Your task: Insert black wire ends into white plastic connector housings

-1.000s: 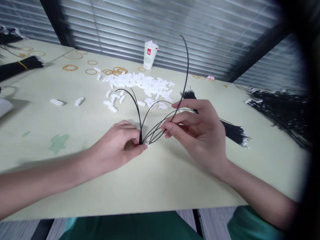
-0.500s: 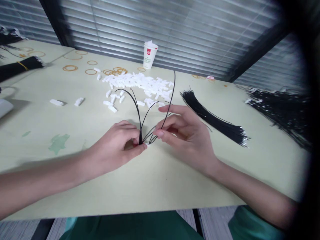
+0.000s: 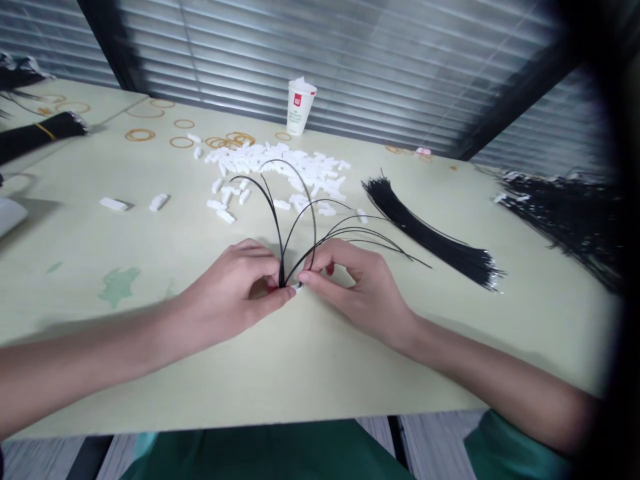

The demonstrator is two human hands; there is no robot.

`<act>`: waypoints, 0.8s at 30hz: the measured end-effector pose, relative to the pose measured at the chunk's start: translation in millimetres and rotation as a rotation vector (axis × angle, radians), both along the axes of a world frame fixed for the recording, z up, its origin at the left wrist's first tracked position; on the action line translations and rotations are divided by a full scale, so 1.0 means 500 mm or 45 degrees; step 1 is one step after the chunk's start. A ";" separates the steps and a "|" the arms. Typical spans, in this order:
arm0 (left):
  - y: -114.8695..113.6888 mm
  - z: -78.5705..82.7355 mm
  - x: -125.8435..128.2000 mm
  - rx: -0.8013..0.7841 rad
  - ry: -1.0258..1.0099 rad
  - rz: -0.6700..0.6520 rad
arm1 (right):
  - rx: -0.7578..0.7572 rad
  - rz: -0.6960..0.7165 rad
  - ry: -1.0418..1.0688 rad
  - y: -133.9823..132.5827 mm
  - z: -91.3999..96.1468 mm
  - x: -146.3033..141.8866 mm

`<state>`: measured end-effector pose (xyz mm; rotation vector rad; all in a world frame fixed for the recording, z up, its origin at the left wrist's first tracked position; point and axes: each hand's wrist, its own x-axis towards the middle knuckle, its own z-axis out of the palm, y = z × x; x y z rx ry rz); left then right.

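My left hand (image 3: 253, 280) is closed, pinching a small white connector (image 3: 299, 287) that mostly hides behind the fingertips. Several thin black wires (image 3: 278, 233) rise from the connector and fan out to both sides. Thumb and forefinger of my right hand (image 3: 357, 283) pinch one black wire (image 3: 314, 227) close to the connector's right end; this wire arches up and over to the left. Other wires pass behind the right hand toward the right. Beyond the hands lies a pile of loose white connectors (image 3: 270, 163).
A bundle of black wires (image 3: 430, 230) lies on the table (image 3: 260, 380) at right, with more wire heaps (image 3: 565, 213) farther right. A banded bundle (image 3: 40, 137) is at left. Rubber bands (image 3: 140, 135) and a paper cup (image 3: 301, 110) stand toward the back.
My right hand has come down and left, nearer the connector, its raised forefinger now lowered. The wire it pinches has bent from upright into an arch; wires at right have spread into view.
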<state>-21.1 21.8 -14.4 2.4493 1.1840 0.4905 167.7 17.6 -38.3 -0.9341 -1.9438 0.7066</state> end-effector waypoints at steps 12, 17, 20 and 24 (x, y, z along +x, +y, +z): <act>-0.002 -0.002 -0.003 -0.009 -0.004 0.004 | -0.020 -0.036 0.027 0.001 -0.007 -0.006; -0.001 -0.002 -0.002 -0.015 0.006 0.008 | -0.032 -0.035 0.041 0.002 -0.007 -0.004; -0.001 -0.001 -0.002 -0.004 0.021 0.000 | -0.025 -0.023 0.071 0.001 -0.008 -0.005; -0.002 0.000 -0.001 -0.002 0.014 0.005 | -0.012 -0.020 0.104 0.000 -0.008 -0.007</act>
